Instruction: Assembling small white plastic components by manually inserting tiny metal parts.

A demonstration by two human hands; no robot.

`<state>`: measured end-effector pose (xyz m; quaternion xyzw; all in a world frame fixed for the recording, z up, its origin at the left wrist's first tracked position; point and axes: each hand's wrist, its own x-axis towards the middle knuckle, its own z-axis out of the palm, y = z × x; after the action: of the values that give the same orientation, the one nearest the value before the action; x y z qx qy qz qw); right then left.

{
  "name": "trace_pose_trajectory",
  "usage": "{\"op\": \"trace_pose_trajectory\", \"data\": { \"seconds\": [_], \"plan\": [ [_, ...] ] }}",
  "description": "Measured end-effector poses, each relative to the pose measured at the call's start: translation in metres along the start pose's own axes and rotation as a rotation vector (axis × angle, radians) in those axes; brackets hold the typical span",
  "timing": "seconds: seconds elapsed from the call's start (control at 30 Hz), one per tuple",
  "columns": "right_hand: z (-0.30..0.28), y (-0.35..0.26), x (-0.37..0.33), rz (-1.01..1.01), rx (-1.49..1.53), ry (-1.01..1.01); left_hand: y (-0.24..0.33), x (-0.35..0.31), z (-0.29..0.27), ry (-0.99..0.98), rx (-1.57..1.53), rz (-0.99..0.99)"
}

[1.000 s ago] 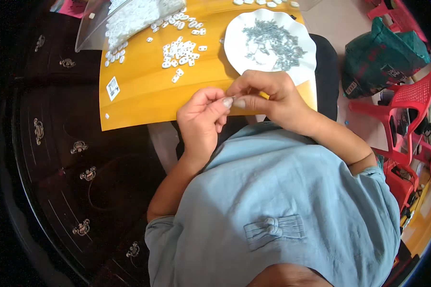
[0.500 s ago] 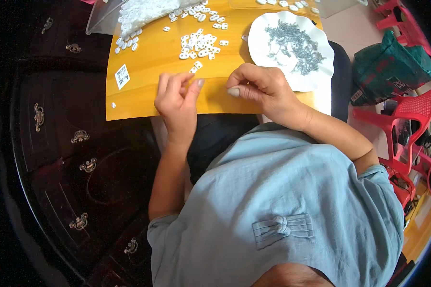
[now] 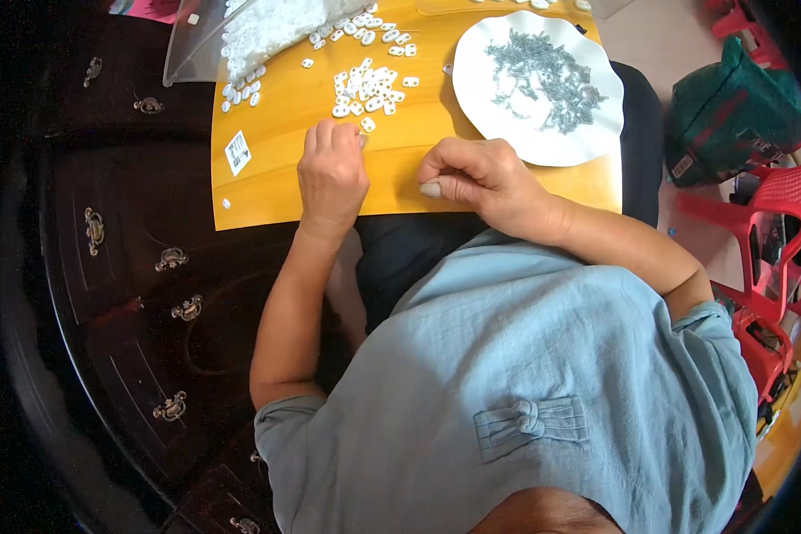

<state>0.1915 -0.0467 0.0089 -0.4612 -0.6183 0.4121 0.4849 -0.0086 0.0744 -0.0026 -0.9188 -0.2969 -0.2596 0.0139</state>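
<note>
My left hand [image 3: 332, 178] is over the yellow board [image 3: 271, 191], fingers curled down and drawn together, with the thumb tip by the forefinger. What they hold, if anything, is hidden. Just beyond these fingertips lies a small white two-holed plastic piece [image 3: 368, 124], and behind it a loose pile of similar pieces [image 3: 368, 86]. To the right, my right hand [image 3: 494, 182] has thumb and forefinger pressed together in a pinch above the board's near edge; anything between them is too small to make out. A white wavy-rimmed plate [image 3: 469, 111] of small grey metal pins [image 3: 547, 80] stands beyond it.
At the far left a clear container [image 3: 191, 58] and a heap of white pieces [image 3: 280, 36] rest on the board. A dark wooden cabinet with drawers [image 3: 151, 205] is on the left. Off to the right are a green bag [image 3: 730, 116] and red plastic chairs [image 3: 756, 227].
My left hand has turned knuckles-up and its fingers have curled in near the loose white pieces. One of two pieces there no longer shows. The right hand keeps its pinch. The view has shifted slightly.
</note>
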Motion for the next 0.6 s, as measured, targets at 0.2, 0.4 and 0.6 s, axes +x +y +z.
{"op": "trace_pose_trajectory", "data": {
  "seconds": [0.2, 0.4, 0.6],
  "plan": [
    [-0.001, 0.003, -0.002, -0.005, -0.005, -0.022, 0.002, -0.007, 0.003, 0.058, -0.035, -0.092],
    [0.002, 0.003, -0.001, 0.031, 0.051, -0.012, 0.013, -0.016, -0.003, 0.224, -0.501, -0.41],
    [0.009, -0.027, 0.017, 0.535, 0.736, 0.045, 0.055, -0.015, -0.026, 0.263, -0.869, -0.671]
  ]
}}
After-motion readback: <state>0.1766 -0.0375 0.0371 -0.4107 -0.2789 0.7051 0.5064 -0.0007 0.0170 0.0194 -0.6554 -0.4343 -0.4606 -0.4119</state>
